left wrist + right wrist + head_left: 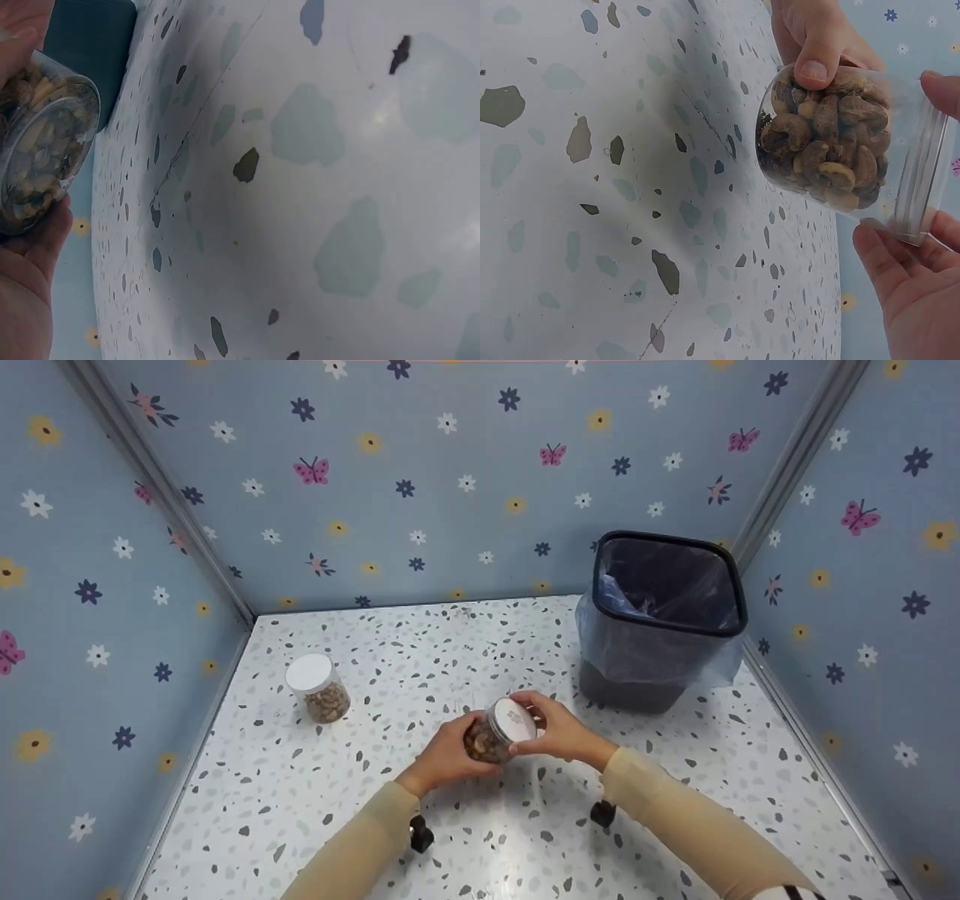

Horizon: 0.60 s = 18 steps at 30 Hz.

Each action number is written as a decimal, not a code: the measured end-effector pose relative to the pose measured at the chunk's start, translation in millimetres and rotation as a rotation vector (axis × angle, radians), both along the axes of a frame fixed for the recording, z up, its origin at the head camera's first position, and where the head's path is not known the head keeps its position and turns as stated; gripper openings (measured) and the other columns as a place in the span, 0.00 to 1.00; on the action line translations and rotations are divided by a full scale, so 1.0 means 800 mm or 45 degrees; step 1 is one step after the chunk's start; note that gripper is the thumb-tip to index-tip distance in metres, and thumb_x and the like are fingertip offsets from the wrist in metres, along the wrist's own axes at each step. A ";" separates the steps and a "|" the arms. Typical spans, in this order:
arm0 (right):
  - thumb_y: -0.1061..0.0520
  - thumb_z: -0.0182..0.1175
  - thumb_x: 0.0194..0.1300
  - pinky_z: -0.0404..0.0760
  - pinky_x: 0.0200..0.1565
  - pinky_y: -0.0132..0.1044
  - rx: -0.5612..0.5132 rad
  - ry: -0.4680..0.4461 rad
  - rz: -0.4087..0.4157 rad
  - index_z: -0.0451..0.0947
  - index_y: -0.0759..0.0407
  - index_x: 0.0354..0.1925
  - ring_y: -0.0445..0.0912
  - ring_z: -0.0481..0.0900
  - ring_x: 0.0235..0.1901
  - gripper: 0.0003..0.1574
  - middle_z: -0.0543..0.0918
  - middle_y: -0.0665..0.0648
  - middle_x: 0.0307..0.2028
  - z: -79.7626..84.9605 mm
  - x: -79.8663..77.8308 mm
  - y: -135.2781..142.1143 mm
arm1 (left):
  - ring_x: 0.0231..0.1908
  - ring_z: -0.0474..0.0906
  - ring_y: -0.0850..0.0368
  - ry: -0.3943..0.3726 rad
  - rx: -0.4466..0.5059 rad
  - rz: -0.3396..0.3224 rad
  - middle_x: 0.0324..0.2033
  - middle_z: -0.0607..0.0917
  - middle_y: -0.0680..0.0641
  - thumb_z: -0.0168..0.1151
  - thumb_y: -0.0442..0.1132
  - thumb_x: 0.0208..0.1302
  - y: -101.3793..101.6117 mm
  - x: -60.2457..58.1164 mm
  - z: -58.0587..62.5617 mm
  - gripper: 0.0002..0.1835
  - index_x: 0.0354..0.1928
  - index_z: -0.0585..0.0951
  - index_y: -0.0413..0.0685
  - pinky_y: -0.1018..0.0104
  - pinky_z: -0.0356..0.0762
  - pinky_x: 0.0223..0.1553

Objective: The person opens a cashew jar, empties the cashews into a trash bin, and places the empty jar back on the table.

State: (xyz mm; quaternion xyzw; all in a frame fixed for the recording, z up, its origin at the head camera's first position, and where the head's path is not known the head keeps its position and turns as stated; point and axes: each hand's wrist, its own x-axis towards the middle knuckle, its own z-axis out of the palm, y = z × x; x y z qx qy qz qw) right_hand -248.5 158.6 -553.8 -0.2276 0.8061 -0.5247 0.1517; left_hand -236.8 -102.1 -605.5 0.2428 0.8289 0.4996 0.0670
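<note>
Tilted between both hands is a clear jar of cashews [832, 142], its white lid [514, 720] facing up and to the right in the head view. My left hand [448, 754] grips the jar's body around its lower part, thumb along the side. With thumb and fingertips, my right hand [559, 729] holds the lid's rim. In the left wrist view the jar's round bottom [45, 154] shows, nuts pressed against it. A second jar with a white lid [319, 688], also part filled with nuts, stands upright on the table to the left.
A dark trash bin [634, 690] lined with a translucent bag stands at the back right of the speckled table [405, 652]. Flower-patterned panels [450, 457] wall the table at the back and on both sides.
</note>
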 end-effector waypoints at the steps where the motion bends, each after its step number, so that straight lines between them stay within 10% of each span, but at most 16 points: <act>1: 0.56 0.82 0.59 0.81 0.68 0.55 0.018 0.012 0.003 0.65 0.65 0.79 0.58 0.78 0.66 0.57 0.77 0.65 0.71 0.001 0.000 0.001 | 0.63 0.82 0.51 0.007 -0.004 0.001 0.64 0.86 0.48 0.90 0.50 0.48 0.000 -0.001 0.001 0.48 0.71 0.78 0.50 0.49 0.79 0.70; 10: 0.50 0.82 0.60 0.86 0.56 0.60 0.142 0.186 0.015 0.61 0.70 0.81 0.57 0.83 0.52 0.63 0.79 0.71 0.64 0.018 -0.005 0.002 | 0.60 0.83 0.50 0.051 -0.045 0.025 0.61 0.86 0.47 0.89 0.42 0.49 -0.003 -0.005 0.012 0.45 0.71 0.78 0.50 0.47 0.81 0.67; 18: 0.40 0.77 0.66 0.84 0.49 0.46 0.303 0.135 -0.058 0.63 0.63 0.82 0.50 0.82 0.46 0.59 0.79 0.67 0.63 0.029 -0.007 -0.002 | 0.60 0.83 0.50 0.058 -0.074 0.035 0.60 0.86 0.46 0.89 0.43 0.49 0.002 -0.006 0.017 0.45 0.70 0.77 0.47 0.48 0.81 0.67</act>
